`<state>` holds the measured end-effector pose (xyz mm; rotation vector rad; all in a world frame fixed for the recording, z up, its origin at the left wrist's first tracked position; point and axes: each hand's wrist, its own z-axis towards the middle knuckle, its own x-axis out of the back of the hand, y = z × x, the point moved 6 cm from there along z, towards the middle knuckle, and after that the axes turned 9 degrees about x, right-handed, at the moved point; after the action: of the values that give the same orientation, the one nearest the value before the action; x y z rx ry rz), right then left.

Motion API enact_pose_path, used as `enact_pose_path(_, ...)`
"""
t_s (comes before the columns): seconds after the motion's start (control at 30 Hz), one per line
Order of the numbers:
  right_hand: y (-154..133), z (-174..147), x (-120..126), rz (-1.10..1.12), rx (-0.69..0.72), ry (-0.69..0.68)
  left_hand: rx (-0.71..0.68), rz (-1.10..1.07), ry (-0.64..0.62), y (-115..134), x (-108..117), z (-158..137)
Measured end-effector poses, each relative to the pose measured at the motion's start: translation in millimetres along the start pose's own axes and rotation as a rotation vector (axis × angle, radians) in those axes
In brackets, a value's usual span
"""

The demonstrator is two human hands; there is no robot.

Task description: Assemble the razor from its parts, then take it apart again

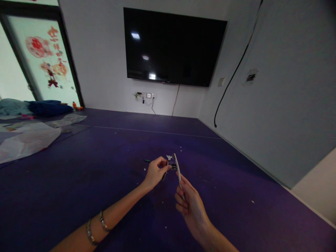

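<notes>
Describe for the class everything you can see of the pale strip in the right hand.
The pale strip is long, thin, off-white and slightly curved; its material is unclear. It stands nearly upright above the purple surface, its top leaning left. The right hand grips its lower part, fingers partly covering it. Its upper part is close beside the metal tool in the left hand; whether they touch is unclear.

From my remote seat I am seeing a black television (pixel 173 49) hanging on the far wall (pixel 97 63) above white sockets (pixel 148 95), a dark cable (pixel 233 75) dangling at right, and crumpled plastic (pixel 31 141) lying near a dark blue cloth (pixel 49 107) at left.
</notes>
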<state>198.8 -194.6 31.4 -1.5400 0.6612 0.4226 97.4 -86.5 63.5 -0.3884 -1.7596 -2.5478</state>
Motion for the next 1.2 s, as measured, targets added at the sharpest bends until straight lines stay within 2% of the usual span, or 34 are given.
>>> enact_pose_path(0.73,8.9,-10.2,11.8,-0.028,-0.009,0.009,0.002,0.04,-0.05,-7.1,-1.3,4.1)
enact_pose_path(0.93,-23.0,7.1,17.5,-0.027,0.132,0.018,0.077,-0.066,-0.141,-14.8,-2.5,9.9)
enact_pose_path(1.07,-58.7,30.1,16.0,-0.08,0.336,0.0,0.113,-0.158,-0.221,-14.3,-3.3,13.1)
enact_pose_path(1.2,-85.3,51.3,17.8,-0.165,0.492,-0.021,0.106,-0.207,-0.234,-14.7,-3.0,13.9)
